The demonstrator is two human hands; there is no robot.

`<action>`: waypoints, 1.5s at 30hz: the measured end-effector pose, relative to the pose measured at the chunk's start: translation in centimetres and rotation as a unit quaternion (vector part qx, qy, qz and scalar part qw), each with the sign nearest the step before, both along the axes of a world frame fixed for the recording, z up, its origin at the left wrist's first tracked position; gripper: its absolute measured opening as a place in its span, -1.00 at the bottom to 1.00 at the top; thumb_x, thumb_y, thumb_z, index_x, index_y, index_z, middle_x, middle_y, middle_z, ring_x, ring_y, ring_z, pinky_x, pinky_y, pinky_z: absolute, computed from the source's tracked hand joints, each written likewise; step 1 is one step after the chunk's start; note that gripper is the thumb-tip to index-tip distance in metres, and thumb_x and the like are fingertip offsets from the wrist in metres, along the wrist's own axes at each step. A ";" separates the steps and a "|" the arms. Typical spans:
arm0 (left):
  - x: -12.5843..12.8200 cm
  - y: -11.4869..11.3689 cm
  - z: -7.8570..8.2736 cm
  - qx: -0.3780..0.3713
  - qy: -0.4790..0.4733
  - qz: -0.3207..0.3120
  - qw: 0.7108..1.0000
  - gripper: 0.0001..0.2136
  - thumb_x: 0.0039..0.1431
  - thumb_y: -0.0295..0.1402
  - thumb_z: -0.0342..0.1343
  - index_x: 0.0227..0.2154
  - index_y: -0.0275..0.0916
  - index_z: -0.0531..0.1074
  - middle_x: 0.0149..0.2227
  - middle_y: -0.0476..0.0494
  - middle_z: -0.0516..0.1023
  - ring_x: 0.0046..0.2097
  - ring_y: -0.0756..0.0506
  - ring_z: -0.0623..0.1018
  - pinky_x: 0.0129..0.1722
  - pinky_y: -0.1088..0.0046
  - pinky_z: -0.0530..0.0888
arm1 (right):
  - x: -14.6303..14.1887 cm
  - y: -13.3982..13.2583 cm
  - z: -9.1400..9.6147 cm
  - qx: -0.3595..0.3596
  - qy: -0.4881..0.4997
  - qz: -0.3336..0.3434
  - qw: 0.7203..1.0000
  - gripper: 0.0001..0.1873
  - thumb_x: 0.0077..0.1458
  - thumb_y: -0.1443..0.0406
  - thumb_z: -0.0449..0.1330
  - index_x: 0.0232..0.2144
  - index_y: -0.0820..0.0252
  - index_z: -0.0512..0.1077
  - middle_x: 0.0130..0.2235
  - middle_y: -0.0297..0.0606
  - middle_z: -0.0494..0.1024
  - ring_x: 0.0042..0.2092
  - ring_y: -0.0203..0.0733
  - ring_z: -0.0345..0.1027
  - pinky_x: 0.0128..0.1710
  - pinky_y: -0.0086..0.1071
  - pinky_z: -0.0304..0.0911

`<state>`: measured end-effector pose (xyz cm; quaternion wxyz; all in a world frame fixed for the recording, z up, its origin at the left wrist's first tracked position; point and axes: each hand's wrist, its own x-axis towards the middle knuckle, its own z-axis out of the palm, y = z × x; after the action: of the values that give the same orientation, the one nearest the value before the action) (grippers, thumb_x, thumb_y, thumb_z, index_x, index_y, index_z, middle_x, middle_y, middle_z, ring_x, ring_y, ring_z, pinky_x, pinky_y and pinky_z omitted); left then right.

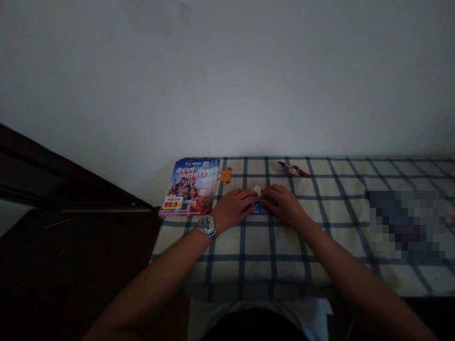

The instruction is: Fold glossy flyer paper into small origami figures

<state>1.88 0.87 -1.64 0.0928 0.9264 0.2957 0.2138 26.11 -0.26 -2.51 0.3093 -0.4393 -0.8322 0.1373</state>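
Note:
A small folded flyer [260,209], blue-purple with a pale pointed top, lies on the checked tablecloth between my hands. My left hand [234,204], with a metal watch [207,226] on its wrist, holds the flyer's left side with the fingers together. From the other side, my right hand [285,202] grips the flyer, its fingers bent and its thumb near the lower part. Fingers of both hands cover much of the paper. Left of my left hand sits a stack of printed flyers [192,187].
Near the wall lies a folded blue and red paper piece [293,169]. An orange bear-shaped item [225,175] is beside the stack. A blurred-out dark object [405,225] lies on the right of the checked tablecloth [227,265]. A pale wall [249,85] rises behind the table.

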 end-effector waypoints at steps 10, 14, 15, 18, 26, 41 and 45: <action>0.1 -0.6 0.3 -0.004 -0.001 0.012 1.000 -0.69 0.41 -0.20 0.08 0.10 -0.20 0.47 0.16 -0.21 0.51 0.14 -0.17 0.50 0.19 0.14 0.46 | 0.1 -0.6 0.7 0.038 -0.021 -0.001 0.999 -0.85 0.29 0.23 0.24 -0.13 0.08 0.57 -0.04 -0.13 0.57 0.01 0.01 0.43 0.06 -0.04 0.38; 0.4 -0.9 0.5 0.006 0.001 0.028 1.000 -0.67 0.41 -0.19 0.08 0.13 -0.20 0.46 0.12 -0.21 0.51 0.09 -0.18 0.50 0.15 0.14 0.46 | 0.2 -0.6 1.0 0.057 -0.025 -0.012 0.998 -0.81 0.29 0.23 0.24 -0.07 0.06 0.57 -0.01 -0.13 0.57 0.05 0.03 0.41 0.09 0.00 0.38; 0.5 -1.0 0.7 0.009 0.003 0.033 0.999 -0.67 0.41 -0.18 0.07 0.12 -0.20 0.47 0.11 -0.21 0.51 0.08 -0.18 0.50 0.14 0.14 0.46 | 0.3 -0.5 1.1 0.062 -0.026 -0.012 0.998 -0.80 0.29 0.23 0.25 -0.06 0.05 0.56 0.00 -0.13 0.57 0.06 0.04 0.41 0.10 0.01 0.37; 0.6 -1.3 1.2 0.013 0.019 0.053 0.998 -0.68 0.42 -0.17 0.06 0.09 -0.20 0.49 0.04 -0.22 0.53 0.04 -0.19 0.49 0.10 0.13 0.45 | 0.4 -0.5 1.3 0.072 -0.038 -0.008 0.997 -0.78 0.26 0.23 0.26 -0.04 0.04 0.56 0.04 -0.14 0.57 0.10 0.07 0.39 0.15 0.05 0.35; 0.6 -1.3 1.3 0.012 0.034 0.066 0.997 -0.69 0.42 -0.18 0.04 0.10 -0.16 0.49 0.00 -0.21 0.52 0.02 -0.20 0.47 0.07 0.11 0.43 | 0.3 -0.8 1.1 0.069 -0.075 0.036 0.994 -0.68 0.29 0.22 0.23 0.07 0.05 0.51 0.13 -0.12 0.53 0.17 0.08 0.34 0.20 0.05 0.34; 0.0 -0.7 1.0 -0.005 -0.025 0.027 0.999 -0.79 0.43 -0.29 0.03 -0.10 -0.21 0.56 -0.10 -0.12 0.65 -0.05 -0.13 0.58 0.04 0.21 0.48 | 0.9 -0.3 0.8 0.053 -0.078 0.068 0.993 -0.70 0.32 0.20 0.21 0.06 0.05 0.53 0.14 -0.13 0.56 0.18 0.07 0.38 0.21 0.05 0.32; -0.2 -0.4 1.0 0.010 -0.035 0.049 0.998 -0.78 0.43 -0.29 0.04 -0.05 -0.23 0.54 -0.03 -0.12 0.63 0.01 -0.14 0.56 0.09 0.19 0.48 | 0.9 -0.4 1.0 0.054 -0.081 0.071 0.993 -0.69 0.32 0.21 0.21 0.07 0.06 0.53 0.15 -0.14 0.55 0.19 0.07 0.37 0.22 0.06 0.31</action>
<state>1.64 0.47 -0.69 0.0836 0.9034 0.3357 0.2534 27.05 -0.69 -1.56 0.2539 -0.3712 -0.8897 0.0780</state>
